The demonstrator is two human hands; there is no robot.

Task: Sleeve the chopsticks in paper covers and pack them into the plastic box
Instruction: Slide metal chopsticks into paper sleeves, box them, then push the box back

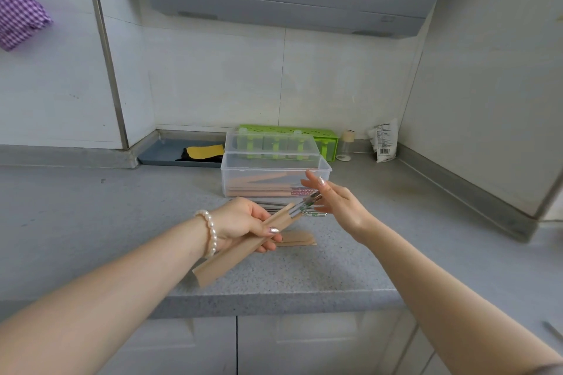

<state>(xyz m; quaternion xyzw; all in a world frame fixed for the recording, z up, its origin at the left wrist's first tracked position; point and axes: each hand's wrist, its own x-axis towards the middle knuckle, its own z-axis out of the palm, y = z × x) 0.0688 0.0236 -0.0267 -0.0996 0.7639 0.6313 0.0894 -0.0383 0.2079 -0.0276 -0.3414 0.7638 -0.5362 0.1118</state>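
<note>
Holding a long brown paper cover (243, 245) above the grey speckled bench (91, 222), the left hand (240, 224) keeps its grip wrapped around it. A patterned chopstick pair (306, 205) juts from its mouth; the right hand (338, 202), fingers spread, touches their ends. Sleeving looks unfinished: next, push them home, then lay them in the clear plastic box (275, 175) behind.
</note>
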